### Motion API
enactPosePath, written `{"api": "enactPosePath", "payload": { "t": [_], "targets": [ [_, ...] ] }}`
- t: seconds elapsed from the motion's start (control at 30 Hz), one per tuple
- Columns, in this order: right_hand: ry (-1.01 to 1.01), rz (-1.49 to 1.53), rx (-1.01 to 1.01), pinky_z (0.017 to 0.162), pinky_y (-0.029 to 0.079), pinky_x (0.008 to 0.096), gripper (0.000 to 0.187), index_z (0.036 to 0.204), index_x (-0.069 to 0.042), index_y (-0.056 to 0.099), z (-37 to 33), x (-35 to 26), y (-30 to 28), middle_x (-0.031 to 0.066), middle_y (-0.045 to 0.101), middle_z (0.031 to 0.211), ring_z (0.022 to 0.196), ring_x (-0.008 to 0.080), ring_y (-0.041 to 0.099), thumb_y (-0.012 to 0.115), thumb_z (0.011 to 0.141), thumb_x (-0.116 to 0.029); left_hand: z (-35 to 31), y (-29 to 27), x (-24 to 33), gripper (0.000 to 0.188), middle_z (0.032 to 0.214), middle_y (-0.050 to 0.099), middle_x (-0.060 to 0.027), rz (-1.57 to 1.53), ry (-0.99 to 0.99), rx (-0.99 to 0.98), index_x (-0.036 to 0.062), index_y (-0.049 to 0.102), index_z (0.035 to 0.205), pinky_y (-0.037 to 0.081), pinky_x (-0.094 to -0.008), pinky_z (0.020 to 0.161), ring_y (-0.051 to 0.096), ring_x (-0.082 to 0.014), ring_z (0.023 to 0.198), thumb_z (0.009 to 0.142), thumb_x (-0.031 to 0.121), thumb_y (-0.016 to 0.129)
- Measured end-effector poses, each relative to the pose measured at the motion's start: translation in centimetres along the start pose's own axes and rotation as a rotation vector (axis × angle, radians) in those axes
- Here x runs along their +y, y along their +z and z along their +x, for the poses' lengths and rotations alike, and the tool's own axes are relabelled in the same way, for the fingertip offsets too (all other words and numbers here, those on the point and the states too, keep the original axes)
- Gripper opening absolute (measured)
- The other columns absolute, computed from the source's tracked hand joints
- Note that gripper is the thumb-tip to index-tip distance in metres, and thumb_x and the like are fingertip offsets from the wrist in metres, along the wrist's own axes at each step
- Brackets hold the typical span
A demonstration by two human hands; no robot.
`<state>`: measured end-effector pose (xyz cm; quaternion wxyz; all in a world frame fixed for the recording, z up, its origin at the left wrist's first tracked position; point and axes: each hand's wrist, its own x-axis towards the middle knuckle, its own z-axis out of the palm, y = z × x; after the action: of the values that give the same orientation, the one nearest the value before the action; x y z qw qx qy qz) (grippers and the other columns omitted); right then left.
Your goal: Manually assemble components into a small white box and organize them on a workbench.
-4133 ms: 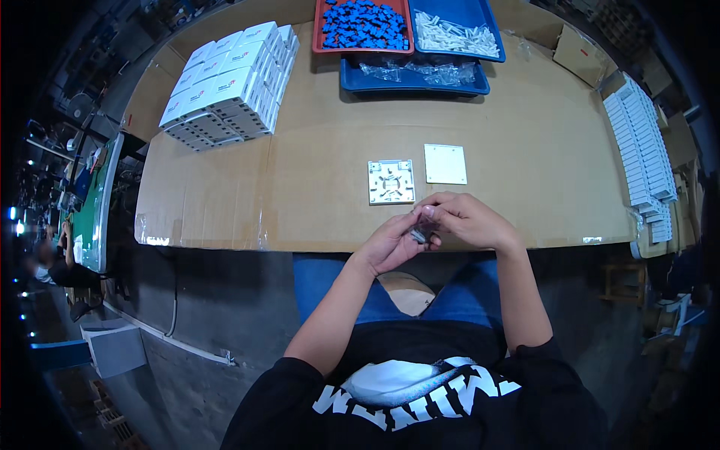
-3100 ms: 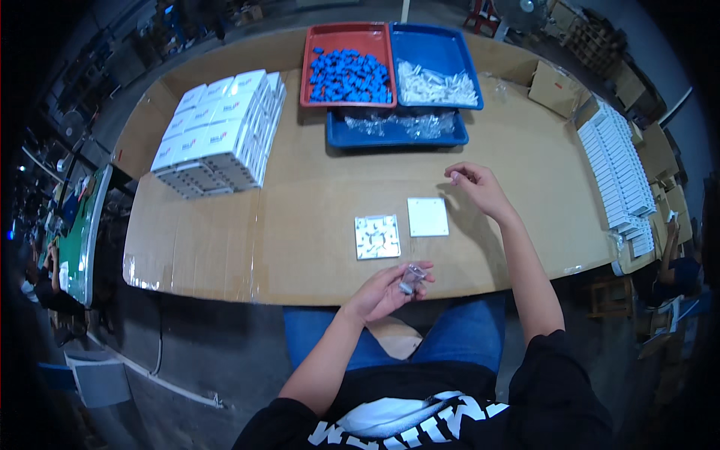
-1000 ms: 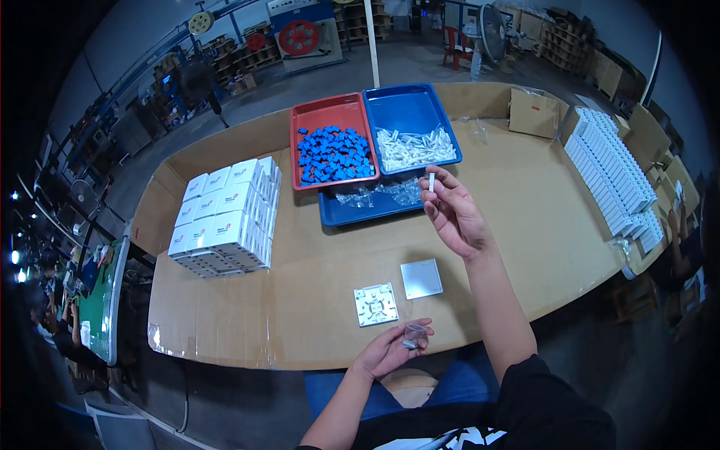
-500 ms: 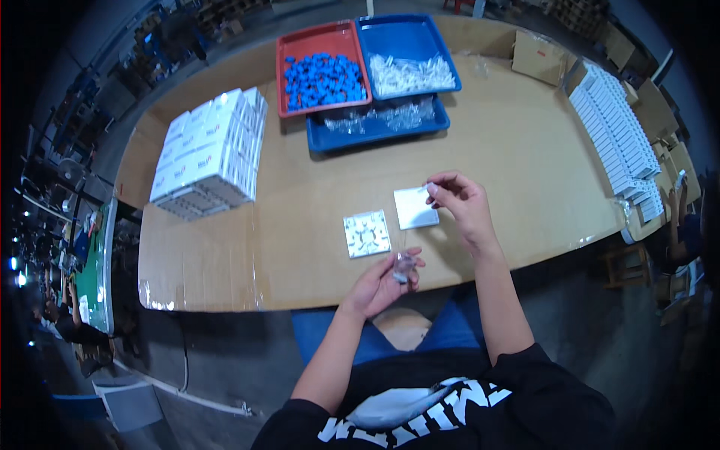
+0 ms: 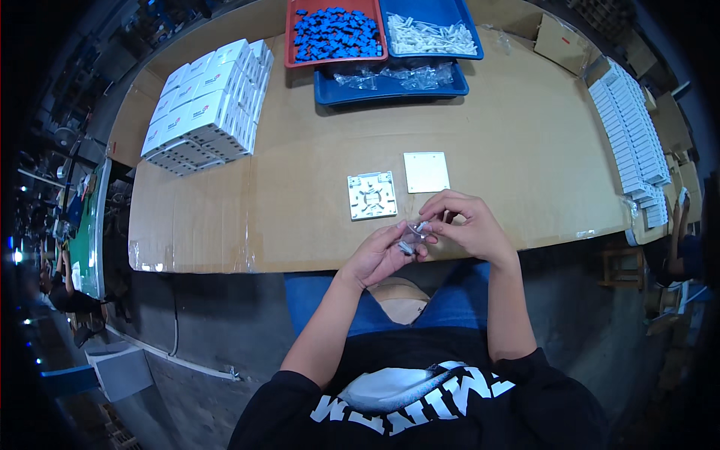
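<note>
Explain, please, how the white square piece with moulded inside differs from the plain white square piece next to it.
The moulded piece shows raised shapes and recesses; the plain piece shows a smooth face with small marks near corners. The moulded piece lies to the left and nearer the person; the plain piece lies right and farther. Both are white and square, resting on the cardboard surface.

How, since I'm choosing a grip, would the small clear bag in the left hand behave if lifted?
The clear bag is probably floppy, as its film looks thin and creased. It may be light, the grey pieces inside looking small. It could sag toward one end, where they lie.
</note>
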<state>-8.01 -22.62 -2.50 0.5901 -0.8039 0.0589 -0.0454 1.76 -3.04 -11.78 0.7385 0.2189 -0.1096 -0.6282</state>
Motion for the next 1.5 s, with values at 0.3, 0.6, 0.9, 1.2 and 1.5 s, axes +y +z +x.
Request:
{"api": "enactPosePath", "payload": {
  "t": [0.3,0.6,0.9,1.2,1.5],
  "targets": [
    [-0.066,-0.139,-0.308,0.091,0.055,0.0354,0.021,0.111,0.0,0.076,1.7,0.6,-0.1,0.0134,0.071,0.117,0.098,0.0245,0.07,0.071,0.093,-0.01,-0.2,-0.2,0.1,0.045,0.12,0.067,-0.0156,0.086,-0.02,0.043,-0.0046,0.057,0.132,0.053,-0.0374,0.095,0.065,-0.0228,0.102,0.11,0.034,0.051],
    [0.03,-0.056,-0.326,0.093,0.054,0.0358,0.025,0.113,0.003,0.074,0.7,0.4,0.6,0.0157,0.071,0.121,0.103,0.0259,0.07,0.065,0.099,-0.015,-0.3,-0.1,0.1,0.045,0.116,0.065,-0.012,-0.048,0.004,0.035,-0.0023,0.055,0.134,0.053,-0.0381,0.097,0.066,-0.0235,0.103,0.11,0.036,0.051],
    [0.005,-0.056,-0.194,0.09,0.054,0.0335,0.025,0.109,0.004,0.074,0.9,2.5,1.2,0.0154,0.072,0.116,0.1,0.0253,0.07,0.068,0.098,-0.017,-0.6,0.7,0.7,0.042,0.135,0.06,-0.0218,0.103,-0.041,0.108,-0.0088,0.046,0.144,0.055,-0.0421,0.106,0.065,-0.0324,0.123,0.104,0.002,0.045],
    [0.148,0.08,-0.17,0.087,0.056,0.032,0.021,0.109,0.005,0.072,0.9,1.5,1.4,0.0118,0.072,0.114,0.097,0.0207,0.07,0.068,0.097,-0.012,-0.4,0.3,0.0,0.044,0.14,0.057,-0.0204,0.14,0.009,0.102,-0.0083,0.04,0.148,0.053,-0.0448,0.11,0.065,-0.0309,0.122,0.107,0.007,0.042],
    [0.194,0.148,-0.255,0.073,0.053,0.0284,0.028,0.111,0.006,0.071,1.0,1.7,1.6,0.0078,0.07,0.104,0.079,0.0125,0.063,0.062,0.105,-0.019,-0.2,0.3,0.2,0.047,0.127,0.063,-0.0198,0.003,-0.01,0.083,-0.0023,0.048,0.141,0.053,-0.0468,0.105,0.066,-0.0309,0.116,0.113,0.033,0.037]
  ]
}}
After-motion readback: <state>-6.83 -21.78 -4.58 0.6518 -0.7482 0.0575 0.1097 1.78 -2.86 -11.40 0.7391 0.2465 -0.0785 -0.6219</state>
